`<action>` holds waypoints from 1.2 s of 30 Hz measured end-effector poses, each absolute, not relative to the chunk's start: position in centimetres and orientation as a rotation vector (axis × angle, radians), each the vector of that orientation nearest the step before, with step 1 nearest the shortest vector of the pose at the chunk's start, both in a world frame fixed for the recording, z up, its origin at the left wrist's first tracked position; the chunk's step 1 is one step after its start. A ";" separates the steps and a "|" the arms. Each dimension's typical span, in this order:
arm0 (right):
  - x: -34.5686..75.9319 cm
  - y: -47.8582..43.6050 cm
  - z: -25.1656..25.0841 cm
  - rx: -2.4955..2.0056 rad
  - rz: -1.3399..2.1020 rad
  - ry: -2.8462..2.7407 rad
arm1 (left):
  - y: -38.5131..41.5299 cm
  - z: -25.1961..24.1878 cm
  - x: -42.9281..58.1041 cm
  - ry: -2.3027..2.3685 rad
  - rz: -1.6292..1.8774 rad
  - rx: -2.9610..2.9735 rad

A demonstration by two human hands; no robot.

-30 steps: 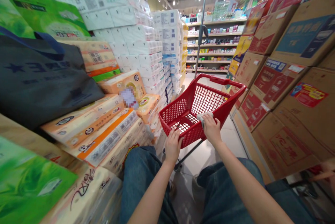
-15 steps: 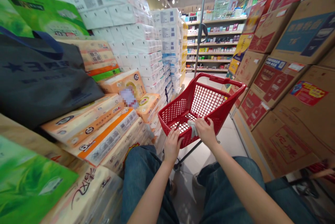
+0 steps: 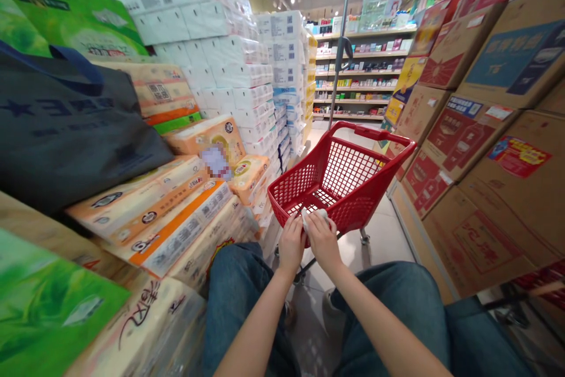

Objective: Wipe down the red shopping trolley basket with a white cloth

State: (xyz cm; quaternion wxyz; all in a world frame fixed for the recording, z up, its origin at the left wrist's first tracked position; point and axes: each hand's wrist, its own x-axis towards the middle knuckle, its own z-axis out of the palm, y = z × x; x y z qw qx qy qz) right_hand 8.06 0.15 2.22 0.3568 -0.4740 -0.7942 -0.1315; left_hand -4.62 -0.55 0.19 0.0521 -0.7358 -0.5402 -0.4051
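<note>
A red plastic shopping cart with a perforated basket stands in front of my knees. At the near rim of its basket, my right hand has its fingers wrapped round a crumpled white cloth. Right beside it, my left hand rests on the same rim with its fingers bent over the edge, close to the cloth. The left fingertips are partly hidden, so I cannot make out whether they pinch the cloth or only the rim.
Orange tissue packs and a dark grey bag are at the left. White packs rise behind them. Cardboard boxes are stacked at the right. Store shelves stand behind the cart.
My right hand has moved left along the basket rim with the white cloth and is now next to my left hand. The left hand has hardly moved.
</note>
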 end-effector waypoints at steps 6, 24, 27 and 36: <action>15.1 4.3 4.3 -1.275 -0.434 -2.134 | -0.9 0.8 -5.0 -1.627 -1.233 -2.245; 10.4 1.1 2.9 -1.180 -0.360 -2.195 | -0.7 0.5 -4.8 -1.630 -1.215 -2.254; 15.4 4.2 4.3 -1.293 -0.407 -2.145 | -0.9 0.6 -4.8 -1.625 -1.236 -2.249; 14.2 5.0 3.9 -1.447 -0.376 -1.849 | -0.6 0.1 -4.0 -1.625 -1.282 -2.225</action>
